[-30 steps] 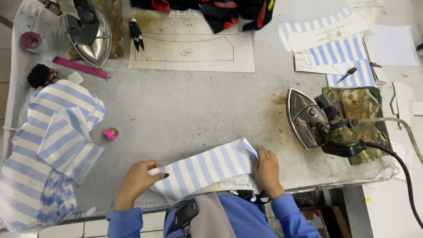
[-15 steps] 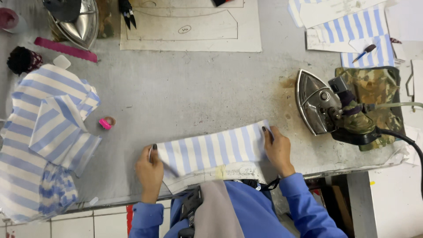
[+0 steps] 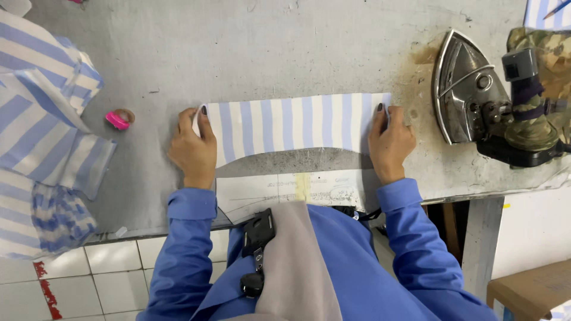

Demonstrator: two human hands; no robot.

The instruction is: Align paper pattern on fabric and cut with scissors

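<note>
Left hand (image 3: 192, 150), right hand (image 3: 389, 142) pin striped fabric strip (image 3: 291, 125).

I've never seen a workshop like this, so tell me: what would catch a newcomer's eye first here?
First, the blue-and-white striped fabric strip held flat at mid-table, the left hand on one end and the right hand on the other. Next, the heavy metal iron resting at the right. Then the heap of striped cloth at the left edge.

This looks like a garment workshop's pressing bench: a worn grey table (image 3: 297, 53) carries a heavy steel iron (image 3: 470, 89), stacks of cut blue-and-white striped cloth (image 3: 41, 119), a paper pattern (image 3: 285, 190) and a striped strip (image 3: 291, 125) being laid flat.
</note>
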